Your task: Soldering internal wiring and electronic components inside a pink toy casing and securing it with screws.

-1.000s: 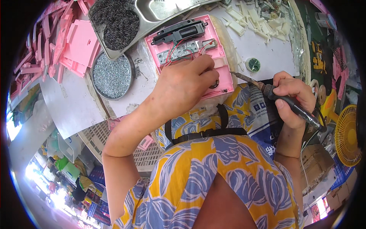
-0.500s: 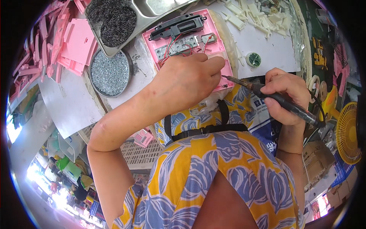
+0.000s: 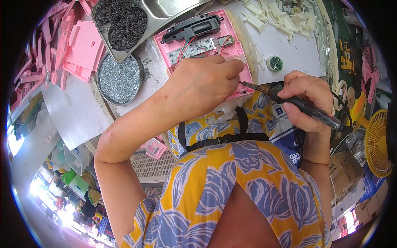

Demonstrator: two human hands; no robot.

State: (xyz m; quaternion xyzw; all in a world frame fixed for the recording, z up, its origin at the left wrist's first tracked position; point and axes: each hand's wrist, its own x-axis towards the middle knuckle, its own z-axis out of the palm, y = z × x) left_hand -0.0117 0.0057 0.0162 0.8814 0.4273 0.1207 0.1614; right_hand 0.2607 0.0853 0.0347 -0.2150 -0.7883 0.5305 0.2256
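Observation:
A pink plastic housing lies in front of me with a black module, a metal plate and red and green wires inside. My left hand reaches over its near part with the fingers pinched together; whatever they hold is hidden beneath them. In my right hand is a soldering iron, gripped by its dark handle. The iron's tip points left and ends right beside my left fingertips, by the housing's near right edge. I cannot tell whether the tip touches anything.
A round tin of small screws stands left, below a metal tray with black springs. Pink parts pile up far left, white plastic pieces far right. A small solder spool sits right of the housing; a yellow fan stands further right.
The soldering iron and my right hand have shifted very slightly left. My left hand stays over the housing in nearly the same pose.

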